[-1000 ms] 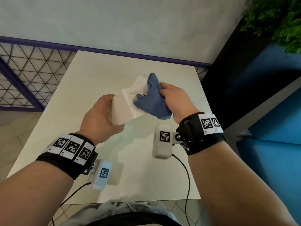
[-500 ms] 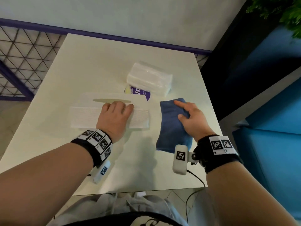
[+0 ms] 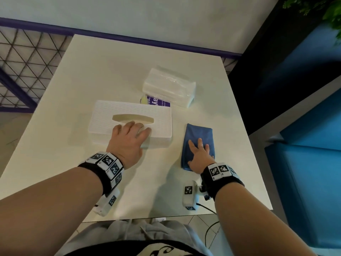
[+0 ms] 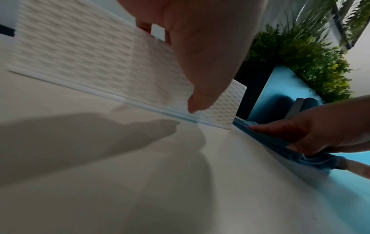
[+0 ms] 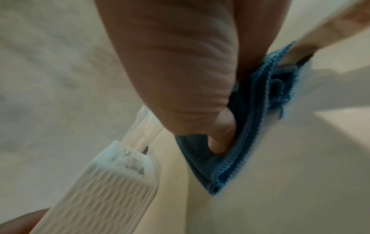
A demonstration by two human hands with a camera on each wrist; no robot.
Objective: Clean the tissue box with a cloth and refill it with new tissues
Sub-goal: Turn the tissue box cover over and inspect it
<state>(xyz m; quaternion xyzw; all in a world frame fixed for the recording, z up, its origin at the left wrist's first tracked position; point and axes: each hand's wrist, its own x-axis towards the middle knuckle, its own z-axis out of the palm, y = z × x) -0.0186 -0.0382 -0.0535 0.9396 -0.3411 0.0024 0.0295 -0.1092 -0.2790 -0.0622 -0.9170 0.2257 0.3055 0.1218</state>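
Note:
The white textured tissue box [image 3: 129, 111] [image 4: 90, 60] [image 5: 112, 197] stands on the table with its empty slot facing up. My left hand [image 3: 132, 139] [image 4: 200, 55] rests on its near top edge, fingers laid flat toward the slot and thumb hanging down the front side. To the right lies the folded blue cloth [image 3: 200, 133] [image 4: 268, 142] [image 5: 250, 126]. My right hand [image 3: 199, 151] [image 4: 312, 126] [image 5: 180, 71] presses flat on the cloth with fingers spread. A clear-wrapped pack of new tissues [image 3: 169, 87] lies behind the box.
The white table [image 3: 103, 71] ends close on my right and near side. A purple-printed wrapper [image 3: 156, 102] sits between pack and box. Blue seating [image 3: 304, 172] stands beside the right edge, with green plants [image 3: 330, 12] behind and a purple lattice railing [image 3: 24, 61] on the left.
A second ago both hands held the box in the air, with the cloth against it. Box and cloth now lie on the table, and my right hand has slid nearer along the cloth.

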